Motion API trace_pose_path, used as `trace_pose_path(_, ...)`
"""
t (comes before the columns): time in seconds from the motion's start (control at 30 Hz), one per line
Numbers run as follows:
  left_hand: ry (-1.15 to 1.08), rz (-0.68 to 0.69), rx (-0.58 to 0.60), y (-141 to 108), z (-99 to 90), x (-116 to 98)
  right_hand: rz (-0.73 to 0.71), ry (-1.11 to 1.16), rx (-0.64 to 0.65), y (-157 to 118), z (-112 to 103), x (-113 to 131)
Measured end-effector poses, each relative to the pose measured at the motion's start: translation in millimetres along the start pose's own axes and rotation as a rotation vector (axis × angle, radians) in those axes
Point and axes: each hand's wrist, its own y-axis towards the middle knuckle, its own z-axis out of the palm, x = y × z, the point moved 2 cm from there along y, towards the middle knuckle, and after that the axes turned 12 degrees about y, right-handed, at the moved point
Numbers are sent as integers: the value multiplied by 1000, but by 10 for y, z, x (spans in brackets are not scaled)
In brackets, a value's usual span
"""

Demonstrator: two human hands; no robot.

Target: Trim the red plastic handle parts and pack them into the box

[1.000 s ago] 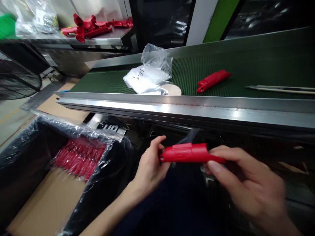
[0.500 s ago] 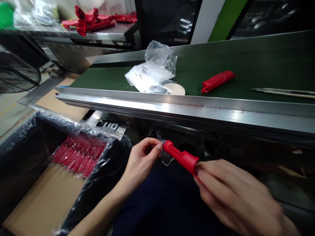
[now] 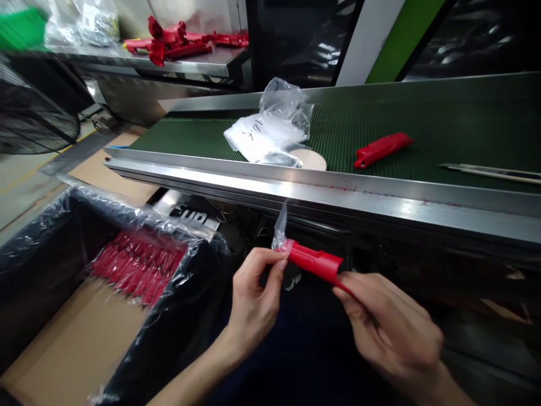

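Note:
Between my hands is a red plastic part [image 3: 315, 261], shaped like a hollow handle, held roughly level below the conveyor edge. My right hand [image 3: 389, 321] is closed around its right end. My left hand [image 3: 260, 290] pinches a clear plastic bag [image 3: 280, 228] with thumb and forefinger at the part's left end. The bag's mouth is around that tip, and its loose end sticks upward. A similar red part [image 3: 384, 149] lies on the green conveyor belt [image 3: 338, 127], beyond my right hand.
A lined box [image 3: 54, 327] at the lower left holds a row of bagged red parts [image 3: 137, 268]. On the belt lie a clump of plastic bags [image 3: 270, 129], a beige disc [image 3: 310, 159] and a thin knife-like tool [image 3: 492, 171]. More red parts [image 3: 177, 42] sit on a metal table behind.
The bag has come up and now covers the left tip of the red part. That part has turned nearer to level, and my right hand has drawn slightly back into view.

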Motion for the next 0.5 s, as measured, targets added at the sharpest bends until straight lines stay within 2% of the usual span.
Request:
trace_pose_path(0.13,-3,74,-95,-99,131,86,167,-1,-229,-106,212,122)
trace_pose_path(0.2,13,130,-130,-93,121,92,156,32,-213,-113,258,159)
trace_pose_path(0.27,47,200,-145,-53,58,78,65,60,-93,-81,244,145)
trace_pose_path(0.33,92,265,-143,0,-30,61,-34,62,91,-30,183,90)
trace_pose_path(0.43,159,307,-109,68,-137,63,-91,24,342,52,70,14)
trace_pose_path(0.5,208,308,-69,85,-165,78,-117,-12,453,98,31,17)
